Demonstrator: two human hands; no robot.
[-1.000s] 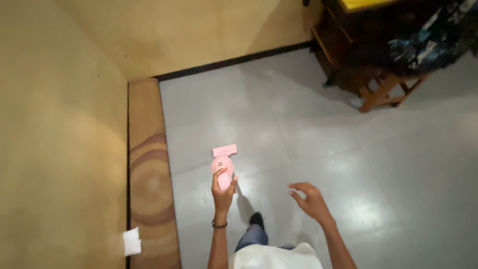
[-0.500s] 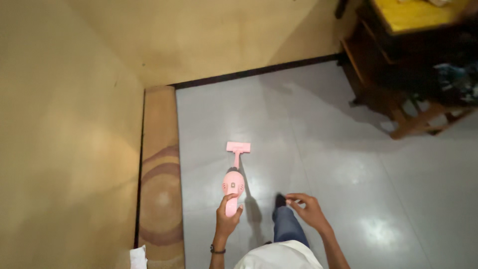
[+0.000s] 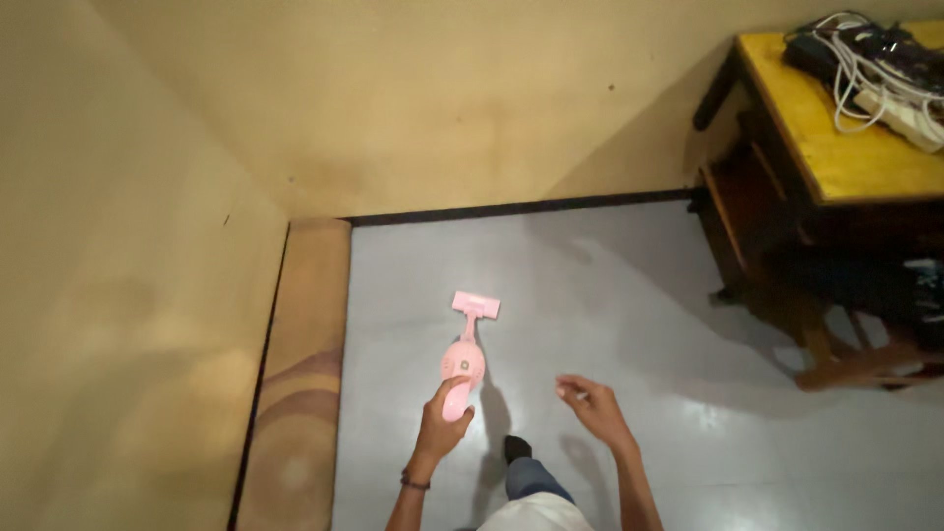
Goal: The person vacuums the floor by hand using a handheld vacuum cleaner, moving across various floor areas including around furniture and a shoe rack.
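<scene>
— Vacuum (image 3: 460,362), pink and handheld: who has it?

— The left hand (image 3: 440,425) is wrapped shut round its handle, thumb on top. Its flat nozzle reaches out ahead of that hand, at or just above the grey floor (image 3: 610,295) (contact is hard to judge from above).

— And the other one?

— The right hand (image 3: 590,403) holds nothing. It hangs loosely half open beside the left, fingers curled, well apart from the vacuum.

— Anything that holds things?

— A yellow-topped table (image 3: 846,157) stands far ahead and to the right of the right hand, with a white power strip (image 3: 900,110) and a tangle of cables (image 3: 846,59) lying on top.

— What else is near?

— A rolled brown rug (image 3: 300,374) lies along the wall, left of the left hand.

— Changes from a moment ago?

— The grip is the same and the nozzle sits at much the same reach. The view has tipped up, so the tabletop now shows. The right hand, which was near the knee, has lifted clear of it.
</scene>
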